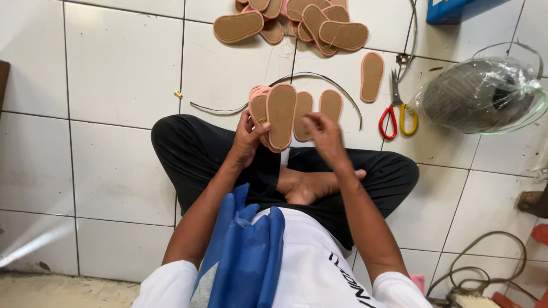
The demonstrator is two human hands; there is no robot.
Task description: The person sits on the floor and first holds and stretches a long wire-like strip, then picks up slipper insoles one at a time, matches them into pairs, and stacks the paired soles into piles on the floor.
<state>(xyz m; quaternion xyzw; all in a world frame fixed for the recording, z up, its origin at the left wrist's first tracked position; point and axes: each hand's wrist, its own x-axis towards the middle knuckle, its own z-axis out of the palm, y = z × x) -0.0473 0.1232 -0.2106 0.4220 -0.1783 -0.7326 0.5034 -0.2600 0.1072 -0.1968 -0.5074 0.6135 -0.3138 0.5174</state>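
Note:
I sit cross-legged on a white tiled floor. My left hand (249, 137) grips a small stack of pink-edged tan slipper soles (281, 114), held upright in front of my knees. My right hand (321, 132) hovers just right of the stack, fingers pinched together near its edge; whether it touches a sole is unclear. Two more soles (317, 106) lie on the floor right behind the stack.
A pile of soles (297, 23) lies at the far middle, one single sole (372, 75) to its right. Red-and-yellow scissors (398, 111), a plastic-wrapped dark spool (482, 94), a curved strap (319, 77) and a blue box (451, 8) are nearby.

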